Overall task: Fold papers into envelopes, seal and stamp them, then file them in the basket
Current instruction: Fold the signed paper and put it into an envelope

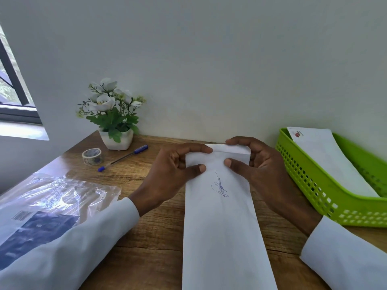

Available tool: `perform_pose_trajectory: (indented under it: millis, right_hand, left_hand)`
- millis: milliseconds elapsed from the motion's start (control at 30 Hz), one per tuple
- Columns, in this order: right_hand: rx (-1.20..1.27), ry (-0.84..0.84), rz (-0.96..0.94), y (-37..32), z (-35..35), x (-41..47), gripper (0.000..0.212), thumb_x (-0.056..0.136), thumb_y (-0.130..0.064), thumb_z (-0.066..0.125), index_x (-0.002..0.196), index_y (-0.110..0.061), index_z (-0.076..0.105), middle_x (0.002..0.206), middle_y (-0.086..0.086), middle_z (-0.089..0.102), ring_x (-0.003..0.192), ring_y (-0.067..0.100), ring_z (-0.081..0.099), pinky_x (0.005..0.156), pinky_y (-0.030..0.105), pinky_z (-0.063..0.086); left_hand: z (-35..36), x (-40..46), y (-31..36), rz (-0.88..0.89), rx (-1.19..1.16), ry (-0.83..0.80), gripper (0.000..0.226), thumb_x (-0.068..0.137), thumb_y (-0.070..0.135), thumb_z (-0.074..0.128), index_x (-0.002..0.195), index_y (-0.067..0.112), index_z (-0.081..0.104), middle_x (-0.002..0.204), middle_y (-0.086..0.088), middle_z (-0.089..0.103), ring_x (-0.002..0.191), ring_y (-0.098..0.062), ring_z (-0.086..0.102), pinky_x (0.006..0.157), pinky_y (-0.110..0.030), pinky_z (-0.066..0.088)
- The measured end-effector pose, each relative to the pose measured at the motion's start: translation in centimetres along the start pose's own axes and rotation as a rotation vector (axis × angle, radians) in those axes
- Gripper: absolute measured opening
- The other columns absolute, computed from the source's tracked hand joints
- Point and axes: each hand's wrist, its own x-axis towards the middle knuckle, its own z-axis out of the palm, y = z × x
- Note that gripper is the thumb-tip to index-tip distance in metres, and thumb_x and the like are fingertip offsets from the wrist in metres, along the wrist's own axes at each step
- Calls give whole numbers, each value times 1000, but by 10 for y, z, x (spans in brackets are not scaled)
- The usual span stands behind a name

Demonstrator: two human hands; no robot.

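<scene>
Long white paper envelope (222,216), signed in blue ink, lies lengthwise on the wooden surface (155,237), near end toward the person. Left hand (173,170) and right hand (257,164) both pinch its far end, thumbs on the face, forefingers curled over the folded flap.

Risk, as judged: uneven pressure could crease the flap crooked, or let it spring open before sealing.

Green perforated plastic basket (310,185) at right, one white envelope (326,160) inside. Clear tape roll (92,156), blue ballpoint pen (123,157), white potted flowers (112,114), crinkled plastic sleeve (52,197) at left. Pale wall (209,59); window (12,84) far left.
</scene>
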Motion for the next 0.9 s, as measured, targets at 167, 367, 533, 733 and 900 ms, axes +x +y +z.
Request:
perform_pose_trajectory:
  millis: [167,367,533,733,900]
  right_hand:
    - [18,33,58,3,0,1,21,78,-2,77,98,-9,76,88,0,78,74,15,72,64,26,59]
    - [59,-16,160,5,-6,5,13,81,-7,76,93,-10,77,85,6,79,73,17,74,66,27,60]
    - [-71,-178,321,7,-12,6,25,86,-32,70,93,-9,78,89,8,79,81,22,75,73,35,60]
    - [-270,-166,254,5,-11,5,26,82,-38,74,86,-13,80,83,3,79,84,30,74,80,49,57]
    - [-355,-175,126,-5,0,3,18,81,-27,79,98,-22,79,93,-12,77,89,-1,70,78,18,55]
  left_hand:
    - [2,-1,-1,8,-23,16,36,78,-4,74,108,14,70,104,-2,75,90,-19,73,74,-33,61]
    - [1,-1,1,-29,-101,28,31,80,-3,71,108,9,69,95,-5,77,85,-20,74,67,-27,59]
    - [-1,-1,-1,-115,-105,64,22,79,7,74,100,5,72,90,-8,77,82,-23,74,68,-31,60]
    - [0,-1,-3,-139,33,104,10,77,18,78,86,13,76,77,6,76,70,-8,72,60,-19,51]
    - [7,-3,1,-55,144,61,9,77,17,79,84,12,76,64,12,72,59,-2,67,58,-19,51]
